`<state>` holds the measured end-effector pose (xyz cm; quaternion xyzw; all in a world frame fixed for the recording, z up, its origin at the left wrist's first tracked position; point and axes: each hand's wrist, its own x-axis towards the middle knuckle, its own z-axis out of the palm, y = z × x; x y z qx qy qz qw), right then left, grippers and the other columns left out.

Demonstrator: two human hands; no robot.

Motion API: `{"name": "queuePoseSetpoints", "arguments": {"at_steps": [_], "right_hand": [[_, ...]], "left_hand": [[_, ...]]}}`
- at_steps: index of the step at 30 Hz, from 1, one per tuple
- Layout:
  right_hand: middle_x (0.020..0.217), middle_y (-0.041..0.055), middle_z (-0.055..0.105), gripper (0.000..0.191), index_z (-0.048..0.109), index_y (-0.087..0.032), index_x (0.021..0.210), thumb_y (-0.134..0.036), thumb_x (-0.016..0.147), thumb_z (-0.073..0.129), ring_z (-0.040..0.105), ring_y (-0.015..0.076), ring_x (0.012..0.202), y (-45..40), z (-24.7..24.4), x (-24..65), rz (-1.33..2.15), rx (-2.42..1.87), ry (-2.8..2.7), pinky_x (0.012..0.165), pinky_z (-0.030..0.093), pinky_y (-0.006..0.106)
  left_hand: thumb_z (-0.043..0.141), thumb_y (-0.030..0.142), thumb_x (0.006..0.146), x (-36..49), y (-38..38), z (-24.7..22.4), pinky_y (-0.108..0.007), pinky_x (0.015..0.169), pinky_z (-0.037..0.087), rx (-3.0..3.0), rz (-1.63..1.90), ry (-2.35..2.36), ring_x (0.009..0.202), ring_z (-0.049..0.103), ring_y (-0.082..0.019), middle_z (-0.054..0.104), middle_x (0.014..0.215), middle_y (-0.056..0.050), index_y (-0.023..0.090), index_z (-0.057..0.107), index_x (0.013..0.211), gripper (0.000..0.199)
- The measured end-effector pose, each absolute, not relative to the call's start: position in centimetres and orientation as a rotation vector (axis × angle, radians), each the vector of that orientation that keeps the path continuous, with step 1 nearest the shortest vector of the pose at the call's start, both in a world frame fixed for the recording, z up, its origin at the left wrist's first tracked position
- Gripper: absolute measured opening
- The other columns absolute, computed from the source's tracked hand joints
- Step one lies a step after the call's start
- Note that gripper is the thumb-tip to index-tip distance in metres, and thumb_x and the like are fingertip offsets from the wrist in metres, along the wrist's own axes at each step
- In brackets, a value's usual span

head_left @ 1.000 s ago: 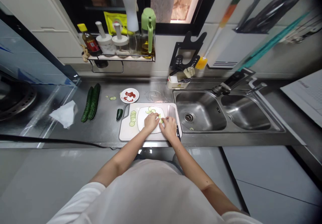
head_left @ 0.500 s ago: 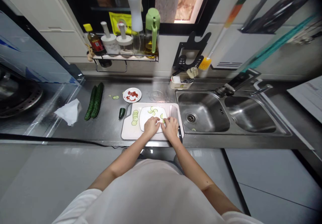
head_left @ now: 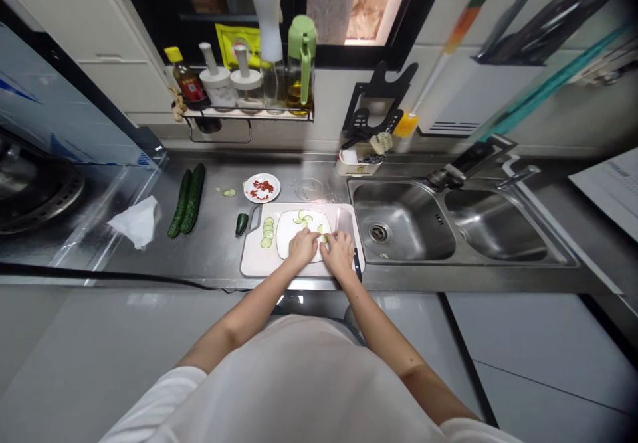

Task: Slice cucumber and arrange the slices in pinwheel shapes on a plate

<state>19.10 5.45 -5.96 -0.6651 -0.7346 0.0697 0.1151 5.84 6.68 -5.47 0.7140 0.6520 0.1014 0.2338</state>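
A white square plate (head_left: 285, 234) with a dark rim lies on the pale cutting board (head_left: 256, 262). Over its right part, my left hand (head_left: 303, 248) and my right hand (head_left: 339, 254) meet with bent fingers, closed around a thin cucumber slice (head_left: 321, 230); fingertips partly hide it. Several pale green slices (head_left: 302, 217) form a curved pattern near the plate's far edge. To the left, a column of cucumber slices (head_left: 268, 232) rests on the board. Beside my right hand lies a knife (head_left: 357, 262), black handle toward me, its blade partly covered.
Left of the board are a cucumber end (head_left: 242, 224), two whole cucumbers (head_left: 187, 200) and a crumpled white tissue (head_left: 137, 222). Behind it stands a small plate (head_left: 249, 195) of chopped red pieces. A double sink (head_left: 403, 220) is at right; a bottle rack (head_left: 249, 116) hangs above.
Both hands stay over the plate's right part. My left hand has shifted slightly to the right and the fingers have moved a little at the slice.
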Motion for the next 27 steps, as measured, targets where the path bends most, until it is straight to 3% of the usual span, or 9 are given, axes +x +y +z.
{"name": "queuePoseSetpoints", "arguments": {"at_steps": [14,27], "right_hand": [[0.113,0.0114,0.055,0.031,0.066,-0.02,0.114,-0.034,0.09,0.052,0.04,0.0286,0.109,5.0,-6.0,19.7,0.207,-1.821,-2.111,0.092,0.035,0.039],[0.108,0.0101,0.057,0.028,0.07,-0.02,0.105,-0.032,0.091,0.05,0.041,0.027,0.109,4.3,-5.3,20.3,0.221,-1.729,-2.026,0.091,0.037,0.038]], "left_hand": [[0.048,0.028,0.091,5.4,5.1,-4.7,-0.029,0.085,0.046,1.878,0.435,1.774,0.101,0.059,-0.02,0.062,0.106,-0.006,0.027,0.065,0.12,0.033],[0.053,0.027,0.087,-3.6,-0.2,-6.1,-0.026,0.077,0.044,1.557,0.732,2.113,0.089,0.061,-0.017,0.067,0.094,-0.003,0.024,0.068,0.106,0.025]]}}
